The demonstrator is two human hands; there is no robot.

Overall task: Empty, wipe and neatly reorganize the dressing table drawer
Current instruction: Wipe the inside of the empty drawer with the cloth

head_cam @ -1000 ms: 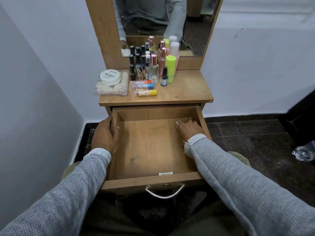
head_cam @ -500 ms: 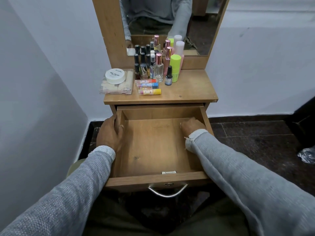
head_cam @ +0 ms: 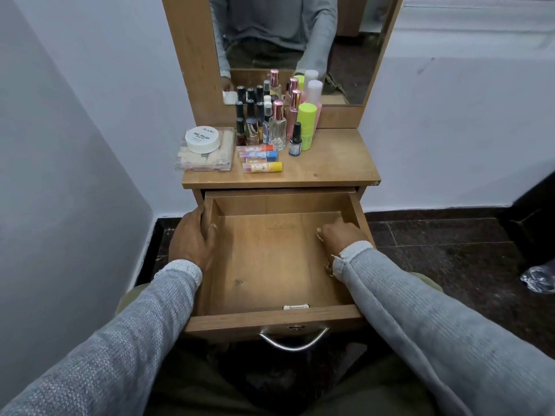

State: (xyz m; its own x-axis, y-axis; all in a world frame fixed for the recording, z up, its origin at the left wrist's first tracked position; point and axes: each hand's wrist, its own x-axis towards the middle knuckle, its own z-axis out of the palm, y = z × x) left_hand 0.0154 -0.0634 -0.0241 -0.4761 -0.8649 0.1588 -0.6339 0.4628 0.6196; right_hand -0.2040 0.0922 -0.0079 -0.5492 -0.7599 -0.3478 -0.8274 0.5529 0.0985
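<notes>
The wooden drawer (head_cam: 270,321) is pulled out below the dressing table top (head_cam: 336,157), and its floor is bare. My left hand (head_cam: 192,238) grips the drawer's left side wall, fingers hooked over the rim. My right hand (head_cam: 341,235) is inside the drawer by the right wall, its curled fingertips on the floor. Its palm is hidden and nothing shows in it. On the table top stand several small bottles (head_cam: 277,124), a green-capped tube (head_cam: 307,124), lip balm tubes (head_cam: 261,167) and a white jar (head_cam: 201,139) on a clear box (head_cam: 204,162).
A mirror (head_cam: 300,40) rises behind the bottles and reflects me. A metal handle (head_cam: 294,340) hangs on the drawer front, close to my lap. A white wall runs close along the left. A crumpled plastic bag (head_cam: 539,279) lies on the dark floor at right.
My right hand has slid a little toward me along the drawer's right side. My left hand keeps its grip on the left wall. The view has shifted slightly.
</notes>
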